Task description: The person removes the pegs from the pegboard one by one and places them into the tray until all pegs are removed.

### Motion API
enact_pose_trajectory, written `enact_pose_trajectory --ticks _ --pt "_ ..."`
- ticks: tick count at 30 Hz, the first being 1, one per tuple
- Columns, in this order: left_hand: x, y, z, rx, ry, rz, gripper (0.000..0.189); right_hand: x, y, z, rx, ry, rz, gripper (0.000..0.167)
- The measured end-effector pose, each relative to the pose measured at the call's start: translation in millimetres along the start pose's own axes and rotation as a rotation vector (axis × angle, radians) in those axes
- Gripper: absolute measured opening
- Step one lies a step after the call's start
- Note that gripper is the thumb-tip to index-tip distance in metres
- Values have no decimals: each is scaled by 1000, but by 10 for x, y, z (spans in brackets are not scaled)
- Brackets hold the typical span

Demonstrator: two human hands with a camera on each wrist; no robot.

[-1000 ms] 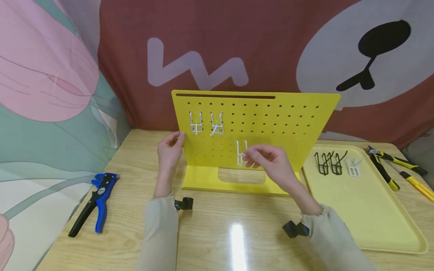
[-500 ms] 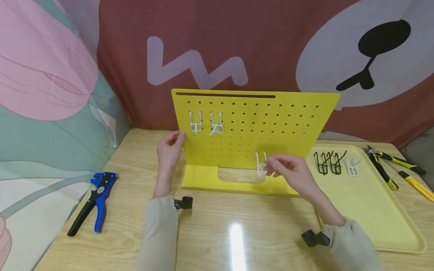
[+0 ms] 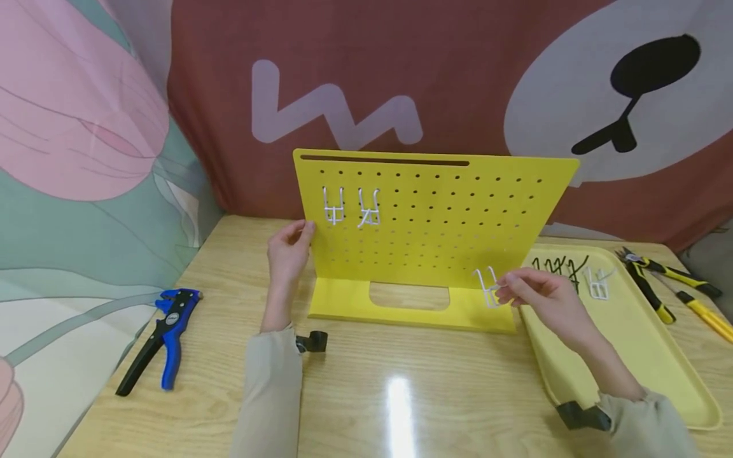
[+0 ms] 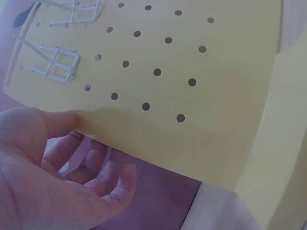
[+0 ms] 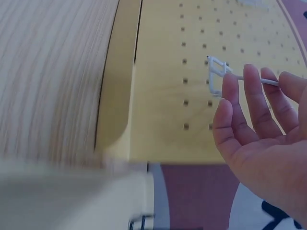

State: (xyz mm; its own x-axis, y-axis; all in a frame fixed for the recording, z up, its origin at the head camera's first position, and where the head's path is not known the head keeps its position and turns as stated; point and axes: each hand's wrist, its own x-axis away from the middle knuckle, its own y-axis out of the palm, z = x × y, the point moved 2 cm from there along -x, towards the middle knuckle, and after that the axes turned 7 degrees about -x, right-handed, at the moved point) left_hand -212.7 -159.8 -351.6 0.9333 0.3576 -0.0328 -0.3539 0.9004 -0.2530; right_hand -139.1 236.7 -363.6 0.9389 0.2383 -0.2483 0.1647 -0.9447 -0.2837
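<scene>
Blue-and-black hand tool (image 3: 172,320): lying on the bench (image 3: 355,394), well to the left of the yellow pegboard (image 3: 424,248), jaws pointing away from the person. Left hand (image 3: 288,248): at the pegboard's left edge, pinching it, thumb on the front face; a black wrist mount (image 3: 314,341) shows at the sleeve, in front of the pegboard. Yellow pegboard: standing on the bench, rows of round holes, a long slot along the top edge; its flat base (image 3: 338,302) projects forward and has a wide cutout. First white wire hook (image 3: 334,209): mounted on the pegboard, upper left. Second white wire hook (image 3: 369,212): mounted just to the right of the first, also upper left on the pegboard. Held white hook (image 3: 488,290): in front of the pegboard's lower right corner, gripped by its prong. Right hand (image 3: 546,299): beside that corner, thumb and fingers pinching the hook. Pale yellow tray (image 3: 630,362): on the bench, right of the pegboard, carrying black wire hooks (image 3: 574,273), partly hidden behind the right hand, and one loose white hook (image 3: 599,289). Black-and-yellow pliers (image 3: 644,284) and a yellow-handled tool (image 3: 705,315): farthest right of the pegboard, past the tray.
</scene>
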Motion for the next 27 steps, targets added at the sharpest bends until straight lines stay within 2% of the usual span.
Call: enact_pose_trajectory --ticks 8,18,27 --pt "-1 4 9 9 1 -5 34 146 -330 144 49 60 23 19" --pt "2 4 7 7 2 -4 35 306 -607 314 128 124 49 22" --pt "11 2 12 7 -14 -4 35 423 -771 449 82 289 105 22"
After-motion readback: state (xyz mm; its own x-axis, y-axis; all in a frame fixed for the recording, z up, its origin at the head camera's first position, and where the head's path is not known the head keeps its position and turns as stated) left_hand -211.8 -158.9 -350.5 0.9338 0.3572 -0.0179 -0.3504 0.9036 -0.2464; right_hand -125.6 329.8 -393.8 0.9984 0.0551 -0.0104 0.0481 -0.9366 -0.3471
